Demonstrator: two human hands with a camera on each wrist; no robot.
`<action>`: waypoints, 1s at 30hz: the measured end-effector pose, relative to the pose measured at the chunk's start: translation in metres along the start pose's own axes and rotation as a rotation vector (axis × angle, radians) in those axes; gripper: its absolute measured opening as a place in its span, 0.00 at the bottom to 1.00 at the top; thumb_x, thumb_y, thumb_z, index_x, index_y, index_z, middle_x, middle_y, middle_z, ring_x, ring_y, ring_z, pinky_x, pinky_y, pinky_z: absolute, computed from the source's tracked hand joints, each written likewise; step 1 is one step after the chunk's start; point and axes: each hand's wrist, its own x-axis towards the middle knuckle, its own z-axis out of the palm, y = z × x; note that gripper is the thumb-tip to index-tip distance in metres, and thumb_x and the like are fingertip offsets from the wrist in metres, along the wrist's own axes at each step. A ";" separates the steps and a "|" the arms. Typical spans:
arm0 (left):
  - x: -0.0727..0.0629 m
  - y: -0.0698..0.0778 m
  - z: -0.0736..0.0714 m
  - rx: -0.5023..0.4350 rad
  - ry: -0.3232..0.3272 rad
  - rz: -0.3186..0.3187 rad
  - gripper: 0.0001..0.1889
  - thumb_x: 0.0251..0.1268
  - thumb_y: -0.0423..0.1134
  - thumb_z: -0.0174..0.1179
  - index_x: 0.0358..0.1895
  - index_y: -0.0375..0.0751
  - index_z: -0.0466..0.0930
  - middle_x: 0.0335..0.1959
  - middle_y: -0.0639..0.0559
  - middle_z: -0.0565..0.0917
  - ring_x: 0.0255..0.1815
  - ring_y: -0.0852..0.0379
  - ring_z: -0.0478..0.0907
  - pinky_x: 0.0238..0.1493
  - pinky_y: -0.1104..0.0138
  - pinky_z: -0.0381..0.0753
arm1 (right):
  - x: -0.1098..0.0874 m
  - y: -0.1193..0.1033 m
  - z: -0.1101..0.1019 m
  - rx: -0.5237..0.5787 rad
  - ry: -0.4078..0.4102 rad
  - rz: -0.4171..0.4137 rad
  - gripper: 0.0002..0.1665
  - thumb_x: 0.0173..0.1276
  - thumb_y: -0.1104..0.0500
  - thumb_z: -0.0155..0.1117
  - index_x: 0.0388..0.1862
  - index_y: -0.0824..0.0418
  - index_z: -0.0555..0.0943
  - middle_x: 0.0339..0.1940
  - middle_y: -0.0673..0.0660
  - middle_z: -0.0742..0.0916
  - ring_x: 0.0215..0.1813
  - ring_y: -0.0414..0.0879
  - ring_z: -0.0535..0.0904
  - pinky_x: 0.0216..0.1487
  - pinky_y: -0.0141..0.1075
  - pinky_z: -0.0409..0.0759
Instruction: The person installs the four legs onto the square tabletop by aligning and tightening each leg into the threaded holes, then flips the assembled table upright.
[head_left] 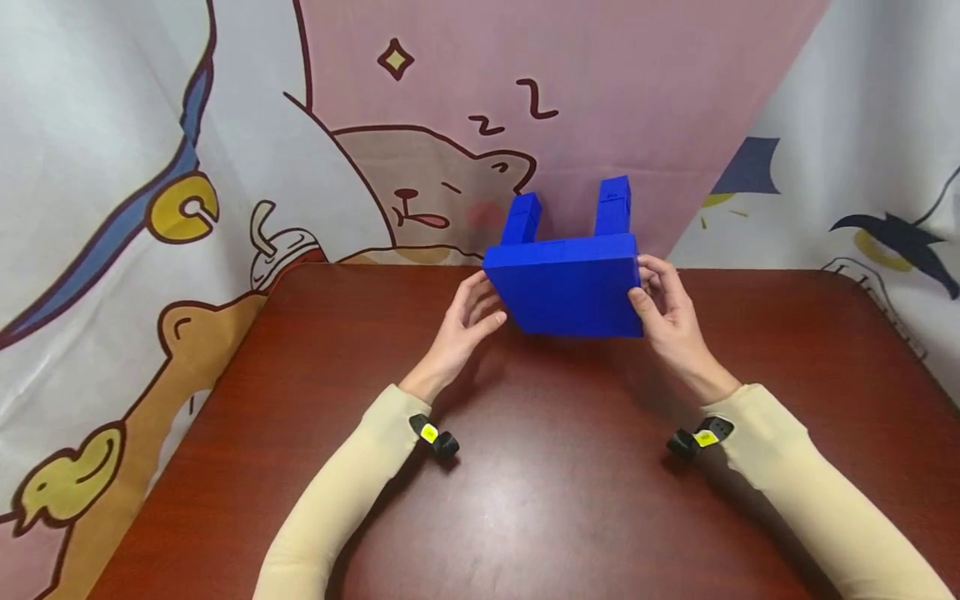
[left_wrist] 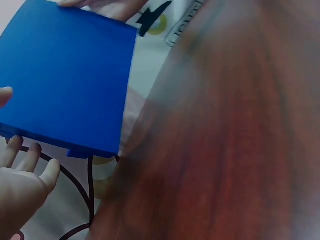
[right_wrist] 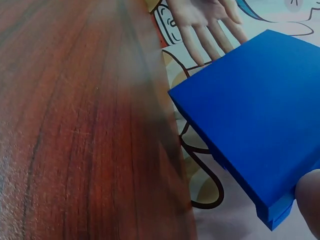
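A blue square slab (head_left: 573, 292) is held tilted above the far part of the table, its broad flat face towards me. Two blue rectangular posts, a left post (head_left: 522, 218) and a right post (head_left: 613, 204), stick out from its far side. My right hand (head_left: 671, 312) grips the slab's right edge, thumb on the near face and fingers behind. At the left edge is my left hand (head_left: 461, 321), with its fingers spread and only loosely bent. The right wrist view shows those left fingers (right_wrist: 200, 37) beside the slab's edge; whether they touch it, I cannot tell.
A dark red-brown wooden table (head_left: 525, 483) spreads below the hands. Behind it hangs a cartoon-printed cloth (head_left: 450, 83), close to the slab and its posts. Small black devices, a left one (head_left: 435, 437) and a right one (head_left: 697, 439), sit on the wrists.
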 end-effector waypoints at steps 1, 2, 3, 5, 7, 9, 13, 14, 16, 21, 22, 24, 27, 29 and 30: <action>0.002 -0.001 0.000 0.001 0.014 0.002 0.32 0.65 0.19 0.53 0.71 0.33 0.55 0.67 0.34 0.65 0.65 0.43 0.66 0.62 0.51 0.67 | -0.001 0.000 0.000 0.004 0.004 0.005 0.20 0.73 0.71 0.50 0.62 0.62 0.71 0.46 0.53 0.80 0.46 0.44 0.75 0.46 0.31 0.73; 0.003 -0.002 0.001 0.008 0.028 0.006 0.30 0.66 0.20 0.52 0.70 0.33 0.56 0.66 0.34 0.66 0.64 0.43 0.67 0.61 0.52 0.68 | -0.001 0.001 -0.001 0.015 0.006 0.009 0.20 0.74 0.71 0.49 0.62 0.62 0.71 0.46 0.53 0.80 0.46 0.44 0.75 0.46 0.31 0.73; 0.004 -0.003 0.001 0.012 0.041 0.009 0.29 0.67 0.20 0.52 0.70 0.32 0.56 0.65 0.33 0.67 0.64 0.43 0.68 0.60 0.55 0.70 | -0.002 0.001 -0.001 0.031 0.008 0.017 0.20 0.74 0.70 0.49 0.62 0.62 0.71 0.46 0.53 0.80 0.46 0.44 0.75 0.45 0.31 0.74; 0.005 -0.003 0.002 0.010 0.065 0.023 0.28 0.66 0.20 0.52 0.68 0.30 0.58 0.62 0.33 0.70 0.62 0.42 0.70 0.58 0.57 0.72 | -0.003 0.001 -0.001 0.071 0.013 0.037 0.19 0.74 0.70 0.49 0.61 0.61 0.72 0.46 0.53 0.81 0.47 0.44 0.76 0.45 0.31 0.76; 0.004 -0.004 0.002 0.012 0.088 0.042 0.27 0.65 0.19 0.52 0.66 0.28 0.59 0.59 0.34 0.72 0.60 0.41 0.71 0.57 0.58 0.73 | -0.004 0.001 0.000 0.126 0.011 0.063 0.18 0.74 0.69 0.49 0.61 0.59 0.72 0.47 0.54 0.80 0.48 0.45 0.76 0.45 0.33 0.77; 0.002 -0.003 0.003 0.007 0.107 0.063 0.26 0.64 0.18 0.53 0.65 0.27 0.59 0.56 0.38 0.74 0.58 0.38 0.71 0.56 0.60 0.74 | -0.004 0.000 0.000 0.181 0.003 0.091 0.20 0.73 0.71 0.49 0.60 0.58 0.72 0.48 0.55 0.79 0.50 0.46 0.76 0.45 0.34 0.78; -0.001 0.001 0.005 -0.018 0.135 0.082 0.24 0.64 0.19 0.54 0.63 0.30 0.63 0.53 0.46 0.77 0.55 0.40 0.73 0.51 0.64 0.76 | -0.004 -0.003 0.001 0.254 -0.035 0.153 0.30 0.67 0.79 0.45 0.63 0.58 0.70 0.51 0.58 0.77 0.53 0.48 0.75 0.48 0.38 0.79; -0.002 0.003 0.006 -0.035 0.141 0.079 0.24 0.64 0.20 0.54 0.63 0.32 0.65 0.52 0.48 0.77 0.54 0.42 0.74 0.49 0.64 0.77 | -0.004 -0.004 0.001 0.253 -0.045 0.166 0.32 0.66 0.80 0.45 0.65 0.58 0.69 0.52 0.58 0.77 0.53 0.49 0.75 0.48 0.39 0.79; -0.004 0.008 0.008 -0.065 0.148 0.070 0.23 0.65 0.21 0.54 0.63 0.35 0.66 0.51 0.49 0.78 0.51 0.48 0.76 0.46 0.65 0.78 | -0.004 -0.006 0.001 0.243 -0.062 0.200 0.33 0.67 0.79 0.45 0.67 0.56 0.68 0.54 0.59 0.76 0.55 0.50 0.75 0.49 0.40 0.79; -0.007 0.023 0.010 -0.130 0.183 0.031 0.22 0.66 0.21 0.53 0.62 0.35 0.68 0.47 0.48 0.78 0.42 0.56 0.78 0.39 0.64 0.80 | -0.001 -0.011 0.001 0.151 -0.073 0.262 0.28 0.73 0.71 0.51 0.69 0.55 0.68 0.50 0.57 0.77 0.51 0.48 0.75 0.46 0.35 0.79; -0.008 0.025 0.010 -0.141 0.193 0.020 0.21 0.66 0.21 0.53 0.62 0.34 0.68 0.47 0.48 0.78 0.41 0.56 0.78 0.38 0.64 0.80 | -0.001 -0.011 0.001 0.125 -0.072 0.268 0.27 0.73 0.69 0.52 0.69 0.56 0.69 0.49 0.56 0.78 0.49 0.48 0.75 0.45 0.34 0.80; -0.008 0.030 0.010 -0.161 0.206 -0.011 0.21 0.67 0.21 0.53 0.62 0.33 0.69 0.46 0.47 0.78 0.40 0.57 0.78 0.37 0.65 0.80 | -0.001 -0.012 0.001 0.055 -0.069 0.274 0.25 0.73 0.68 0.53 0.68 0.58 0.70 0.46 0.55 0.79 0.47 0.46 0.75 0.43 0.32 0.79; -0.008 0.038 0.009 -0.166 0.215 -0.060 0.21 0.66 0.21 0.54 0.61 0.32 0.70 0.44 0.47 0.79 0.39 0.57 0.79 0.37 0.64 0.81 | -0.001 -0.012 0.001 -0.051 -0.068 0.280 0.24 0.73 0.68 0.54 0.67 0.63 0.70 0.43 0.52 0.81 0.44 0.44 0.76 0.42 0.30 0.77; -0.008 0.043 0.008 -0.167 0.209 -0.099 0.21 0.66 0.21 0.55 0.61 0.32 0.70 0.44 0.46 0.79 0.39 0.56 0.80 0.38 0.62 0.82 | -0.002 -0.013 0.001 -0.104 -0.068 0.290 0.24 0.72 0.68 0.55 0.66 0.67 0.69 0.42 0.51 0.82 0.42 0.43 0.77 0.42 0.29 0.76; -0.007 0.045 0.006 -0.166 0.207 -0.116 0.21 0.65 0.21 0.55 0.61 0.32 0.71 0.44 0.45 0.79 0.39 0.56 0.80 0.39 0.62 0.82 | -0.001 -0.013 0.001 -0.129 -0.071 0.294 0.24 0.72 0.67 0.55 0.66 0.68 0.68 0.41 0.51 0.82 0.42 0.42 0.77 0.41 0.28 0.76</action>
